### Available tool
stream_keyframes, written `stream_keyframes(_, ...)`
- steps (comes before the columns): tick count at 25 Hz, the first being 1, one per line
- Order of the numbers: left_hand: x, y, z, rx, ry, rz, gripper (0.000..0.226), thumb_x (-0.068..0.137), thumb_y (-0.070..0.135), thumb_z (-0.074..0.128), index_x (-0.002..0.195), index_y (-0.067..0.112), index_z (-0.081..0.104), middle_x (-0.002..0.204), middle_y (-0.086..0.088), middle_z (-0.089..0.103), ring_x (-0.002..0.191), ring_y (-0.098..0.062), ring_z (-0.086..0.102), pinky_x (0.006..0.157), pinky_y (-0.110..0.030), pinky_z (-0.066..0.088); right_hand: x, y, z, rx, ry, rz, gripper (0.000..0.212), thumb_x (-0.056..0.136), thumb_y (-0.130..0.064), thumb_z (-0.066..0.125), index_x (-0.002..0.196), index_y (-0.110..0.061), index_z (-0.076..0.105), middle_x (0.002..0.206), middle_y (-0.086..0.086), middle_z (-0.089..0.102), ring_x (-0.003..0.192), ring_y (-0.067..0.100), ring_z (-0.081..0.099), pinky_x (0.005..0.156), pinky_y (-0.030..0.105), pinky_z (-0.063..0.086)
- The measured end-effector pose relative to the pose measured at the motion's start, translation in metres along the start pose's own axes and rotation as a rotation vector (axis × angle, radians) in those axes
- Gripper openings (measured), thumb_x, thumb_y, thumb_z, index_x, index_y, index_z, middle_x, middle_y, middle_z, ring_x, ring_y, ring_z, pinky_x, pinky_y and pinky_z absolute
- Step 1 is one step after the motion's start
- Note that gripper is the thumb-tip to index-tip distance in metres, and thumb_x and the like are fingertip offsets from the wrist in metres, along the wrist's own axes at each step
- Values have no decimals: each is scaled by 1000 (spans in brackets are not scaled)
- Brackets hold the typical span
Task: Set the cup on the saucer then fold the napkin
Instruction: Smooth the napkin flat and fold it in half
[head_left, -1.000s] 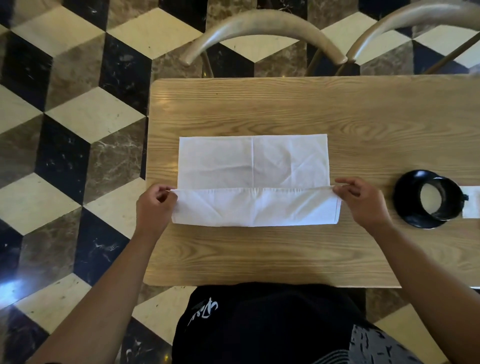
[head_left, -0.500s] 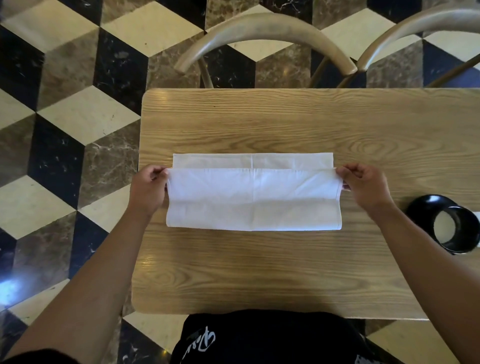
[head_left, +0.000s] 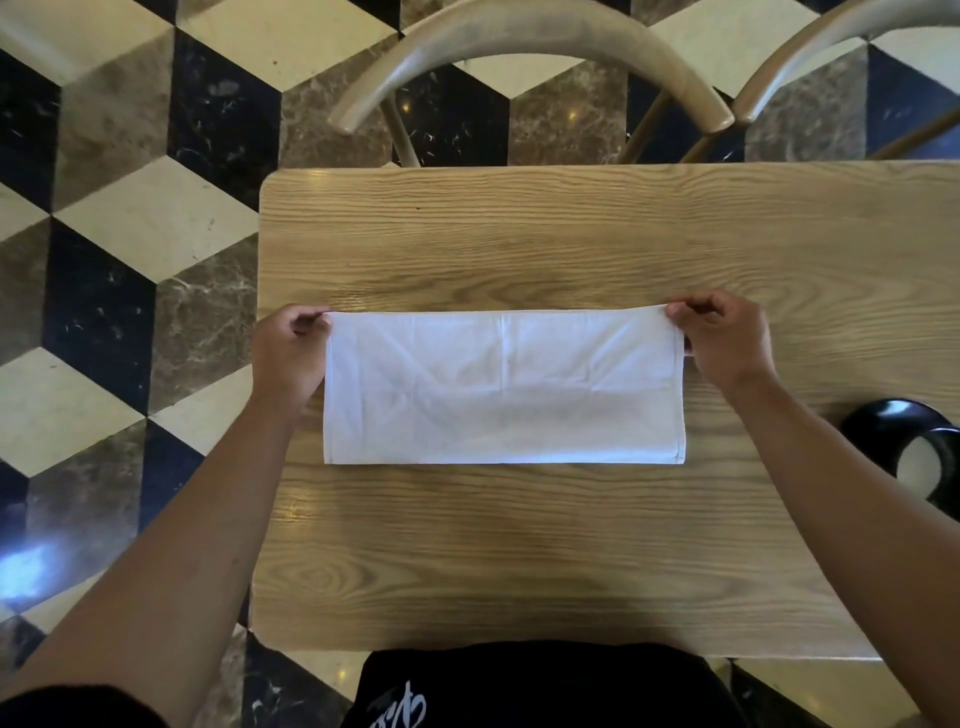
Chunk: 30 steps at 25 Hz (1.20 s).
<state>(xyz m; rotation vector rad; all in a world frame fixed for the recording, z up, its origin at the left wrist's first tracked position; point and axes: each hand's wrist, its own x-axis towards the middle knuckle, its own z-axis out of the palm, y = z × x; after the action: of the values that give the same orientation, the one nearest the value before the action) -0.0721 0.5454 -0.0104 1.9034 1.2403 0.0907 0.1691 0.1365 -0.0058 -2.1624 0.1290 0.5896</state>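
A white napkin (head_left: 504, 387) lies folded in half as a long rectangle on the wooden table (head_left: 519, 249). My left hand (head_left: 291, 353) pinches its far left corner. At the far right corner my right hand (head_left: 724, 343) pinches the cloth the same way. A black cup (head_left: 930, 462) with a pale inside stands on a black saucer (head_left: 878, 423) at the right edge of the view, partly hidden by my right forearm and cut off by the frame.
Two curved wooden chair backs (head_left: 524, 36) stand beyond the far table edge. The table's left edge lies just beside my left hand, with the patterned marble floor (head_left: 130, 234) beyond. My dark clothing (head_left: 519, 686) is at the near edge.
Both hands carried the napkin's near edge over to the far edge, so the top layer now covers the lower one fully. The view shifted, pushing the cup further right.
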Motion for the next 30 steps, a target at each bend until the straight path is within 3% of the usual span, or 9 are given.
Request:
stream_keyframes(3,3,1,3,44,28,-21,18,96,25,65,110,21,76,88,20,68,78,9,63,70,-8,43,1,-1,4,-94,48,-45,9,79,-44,72,83,-38,76,76,-14,76,72,6,72,76,40,63)
stream_keyframes(5,2,1,5,51,44,-32,16,95,27,66,107,24,76,85,22,66,74,14,62,66,-4,42,1,-1,8,-140,87,-70,12,79,-44,70,85,-36,76,78,-16,75,72,-6,67,75,22,57)
stream_keyframes(7,2,4,6,60,57,-47,15,93,28,67,104,26,76,82,21,67,72,13,62,62,-4,42,1,-3,14,-159,124,-67,15,81,-39,70,90,-30,77,83,-9,76,72,-7,65,68,4,45)
stream_keyframes(13,2,10,10,103,108,-7,20,85,25,61,98,21,75,84,9,70,70,-1,64,60,-11,47,-1,-4,26,-209,212,-15,16,84,-28,69,96,-21,77,95,-2,74,79,7,62,63,-3,36)
stream_keyframes(17,-2,11,9,140,115,6,25,88,23,59,107,17,73,105,-9,72,95,-22,68,88,-37,57,-4,-8,26,-230,240,-7,19,84,-23,65,100,-21,75,100,3,74,88,14,64,72,8,39)
stream_keyframes(20,-14,14,5,143,141,24,34,91,19,57,123,12,66,120,-15,65,106,-25,64,97,-31,48,-19,-13,31,-252,321,-38,28,83,-18,55,108,-16,69,118,9,64,104,27,61,84,19,38)
stream_keyframes(22,-36,8,4,293,199,182,39,94,18,55,132,7,59,133,-16,57,121,-29,55,104,-34,39,-43,-18,48,-324,343,-177,30,86,-17,54,113,-10,65,121,14,57,108,34,57,94,34,43)
stream_keyframes(25,-77,-17,10,556,142,531,49,100,19,50,145,1,49,153,-21,47,145,-39,41,120,-49,31,-97,-29,105,-460,178,-491,32,93,-14,58,122,-2,64,131,20,57,123,41,52,109,46,38)
stream_keyframes(30,-102,-73,16,608,-66,669,59,105,28,32,159,2,28,169,-16,21,158,-32,16,127,-53,19,-180,-51,228,-553,-222,-755,50,103,-20,49,150,-2,46,164,17,32,155,35,20,127,51,12)
